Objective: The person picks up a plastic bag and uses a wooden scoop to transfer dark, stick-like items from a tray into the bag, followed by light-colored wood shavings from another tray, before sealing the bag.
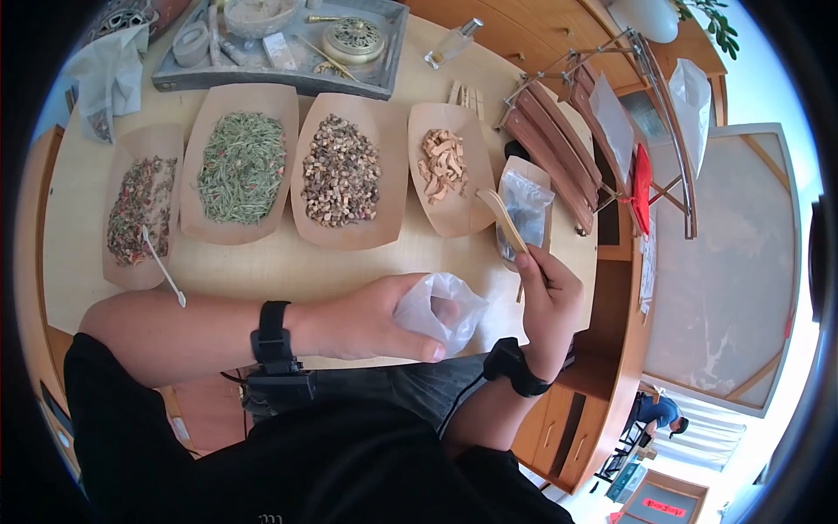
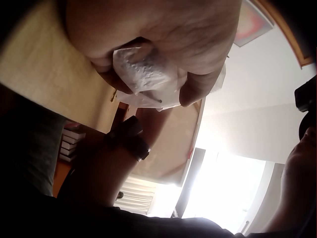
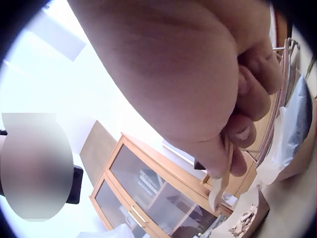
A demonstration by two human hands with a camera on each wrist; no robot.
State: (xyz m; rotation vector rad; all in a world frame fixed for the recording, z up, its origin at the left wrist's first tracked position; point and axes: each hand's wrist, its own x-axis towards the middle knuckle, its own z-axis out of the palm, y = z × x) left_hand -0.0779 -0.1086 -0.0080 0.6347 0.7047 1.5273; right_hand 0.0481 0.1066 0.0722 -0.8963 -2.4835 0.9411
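My left hand (image 1: 375, 319) holds a translucent white bag (image 1: 447, 310), its mouth facing up and spread. In the left wrist view the fingers curl round the bag (image 2: 146, 72). My right hand (image 1: 552, 293) pinches slim wooden tongs (image 1: 504, 220) between thumb and fingers, their curved tips pointing away from me. These tips overlap the edge of a small paper tray (image 1: 543, 175) with a clear plastic bag (image 1: 524, 203) in it. Just left of them, a paper tray (image 1: 458, 218) carries tan dried slices (image 1: 443, 164).
Further left stand paper trays of chopped brown pieces (image 1: 340, 170), green dried herb (image 1: 242, 166) and mixed dried petals (image 1: 131, 214) with a white stick (image 1: 163, 265). Behind are a grey tray (image 1: 262, 83) with a brass burner (image 1: 353, 41), a glass bottle (image 1: 454, 44) and a wooden rack (image 1: 550, 144).
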